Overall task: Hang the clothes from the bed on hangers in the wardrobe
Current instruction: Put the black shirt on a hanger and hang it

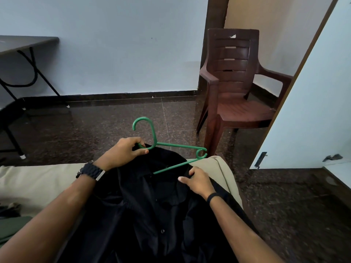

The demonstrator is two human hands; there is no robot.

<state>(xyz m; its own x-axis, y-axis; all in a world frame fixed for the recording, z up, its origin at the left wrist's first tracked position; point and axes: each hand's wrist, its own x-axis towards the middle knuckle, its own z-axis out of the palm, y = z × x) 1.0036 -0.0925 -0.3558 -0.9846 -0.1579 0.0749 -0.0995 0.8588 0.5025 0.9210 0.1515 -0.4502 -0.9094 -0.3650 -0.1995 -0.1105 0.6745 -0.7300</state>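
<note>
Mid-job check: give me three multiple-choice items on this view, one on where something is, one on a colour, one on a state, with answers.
1. Where does the brown plastic armchair stand?
A. In the doorway to the right of the blue wall
B. Under the dark folding table
C. On the bed

2. What colour is the plastic clothes hanger?
A. White
B. Green
C. Red

3. How is the black button-up shirt being handled?
A. It lies untouched
B. Only the right hand holds it
C. The left hand grips its collar together with the hanger, and the right hand grips the fabric

Answers:
1. A, the chair sits in the opening beside the dark door frame.
2. B, hook and arms are green.
3. C, both hands curl on the shirt, and the hanger's right end sticks out uncovered.
</note>
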